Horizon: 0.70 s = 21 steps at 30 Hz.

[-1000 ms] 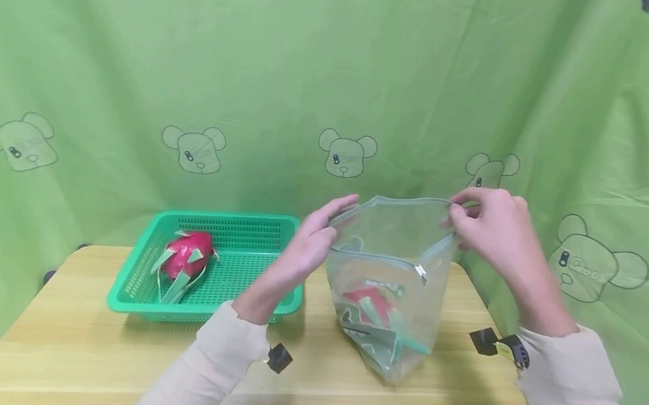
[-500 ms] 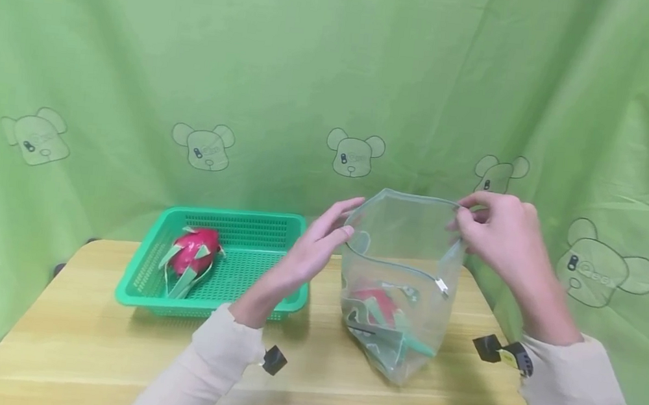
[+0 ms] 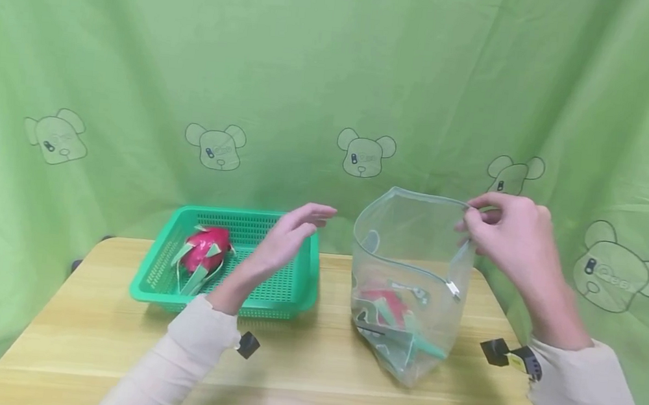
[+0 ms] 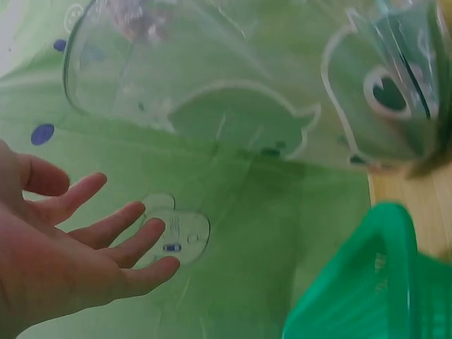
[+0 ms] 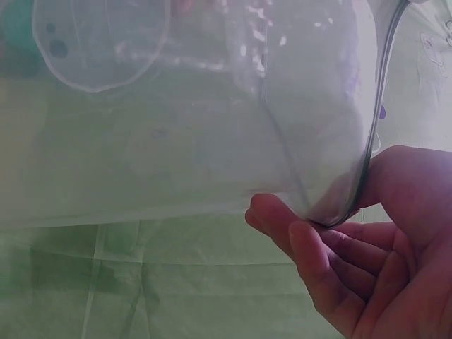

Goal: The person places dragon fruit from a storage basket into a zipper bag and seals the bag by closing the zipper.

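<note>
In the right hand point(image 3: 513, 241), one bag point(image 3: 410, 282).

From afar I took the place for a curtained booth, since green cloth point(image 3: 291, 62) printed with cartoon animal heads point(image 3: 365, 157) hung behind a wood-grain table point(image 3: 325, 375).

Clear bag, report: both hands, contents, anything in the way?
Right hand pinches the bag at its rim; left hand empty, apart from it. Mouth open, red fruit inside. Nothing seen blocking the opening.
</note>
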Each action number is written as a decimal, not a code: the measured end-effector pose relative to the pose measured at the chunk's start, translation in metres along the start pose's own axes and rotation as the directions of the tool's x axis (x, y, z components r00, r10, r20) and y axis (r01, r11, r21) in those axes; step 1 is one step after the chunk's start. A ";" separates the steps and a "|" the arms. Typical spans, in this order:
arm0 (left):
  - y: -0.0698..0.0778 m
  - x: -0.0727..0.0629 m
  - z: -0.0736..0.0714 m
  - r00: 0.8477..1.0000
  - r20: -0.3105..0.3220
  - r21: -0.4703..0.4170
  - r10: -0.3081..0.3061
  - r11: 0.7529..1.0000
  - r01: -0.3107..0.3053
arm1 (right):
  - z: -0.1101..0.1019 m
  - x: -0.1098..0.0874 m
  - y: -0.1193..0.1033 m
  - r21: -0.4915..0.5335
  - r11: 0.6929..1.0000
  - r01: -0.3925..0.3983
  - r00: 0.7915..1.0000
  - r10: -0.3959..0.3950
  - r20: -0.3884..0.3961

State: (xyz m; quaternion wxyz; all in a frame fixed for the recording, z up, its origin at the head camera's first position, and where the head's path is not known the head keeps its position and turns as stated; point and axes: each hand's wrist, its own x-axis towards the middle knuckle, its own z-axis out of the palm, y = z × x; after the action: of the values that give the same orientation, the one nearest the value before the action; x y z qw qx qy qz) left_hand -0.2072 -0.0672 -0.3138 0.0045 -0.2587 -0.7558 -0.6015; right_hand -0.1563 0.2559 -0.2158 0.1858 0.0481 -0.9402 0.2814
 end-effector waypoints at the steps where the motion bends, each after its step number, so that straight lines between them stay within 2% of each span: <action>1: -0.001 0.000 -0.002 1.000 -0.005 0.019 0.002 1.000 -0.002 | 0.000 0.000 0.001 0.002 1.000 0.001 1.000 -0.001 -0.003; 8: -0.005 0.000 -0.017 0.999 -0.031 0.144 0.008 0.990 -0.004 | 0.001 -0.002 0.003 0.005 1.000 0.016 1.000 -0.016 -0.018; 21: -0.018 0.003 -0.048 0.985 -0.119 0.280 -0.122 0.948 0.151 | 0.002 -0.005 0.000 0.000 1.000 0.029 0.999 -0.029 -0.019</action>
State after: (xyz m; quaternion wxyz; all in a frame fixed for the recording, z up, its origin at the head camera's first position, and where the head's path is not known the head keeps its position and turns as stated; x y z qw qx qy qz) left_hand -0.2317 -0.1129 -0.3161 0.0382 -0.1719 -0.8503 -0.4960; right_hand -0.1522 0.2547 -0.2196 0.1989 0.0592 -0.9375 0.2793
